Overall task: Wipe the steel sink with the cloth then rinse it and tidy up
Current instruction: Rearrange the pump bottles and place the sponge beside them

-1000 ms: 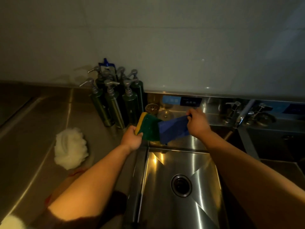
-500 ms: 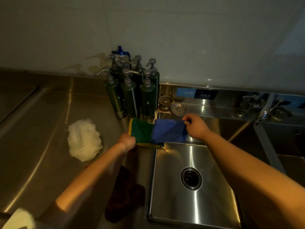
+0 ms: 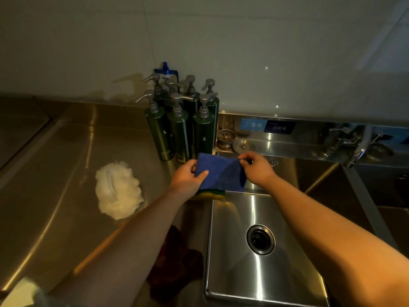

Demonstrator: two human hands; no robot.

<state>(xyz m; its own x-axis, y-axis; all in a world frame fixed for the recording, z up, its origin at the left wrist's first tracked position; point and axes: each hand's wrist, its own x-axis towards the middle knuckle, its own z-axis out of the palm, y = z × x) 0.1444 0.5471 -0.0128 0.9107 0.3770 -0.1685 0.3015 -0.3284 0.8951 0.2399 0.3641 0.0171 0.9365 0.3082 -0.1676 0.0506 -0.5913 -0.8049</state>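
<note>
- Green pump bottles stand clustered against the wall.
- White mesh puff lies on the table.
- Dark red rag lies nearer the front edge.

Commercial kitchen wash stn: s/s sink, s/s counter, pump bottles, tiled wall, taps.

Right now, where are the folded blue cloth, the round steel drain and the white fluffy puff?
Folded blue cloth (image 3: 223, 171), head view, its centre.
Round steel drain (image 3: 260, 239), head view, its opening.
White fluffy puff (image 3: 118, 190), head view, its middle.
</note>
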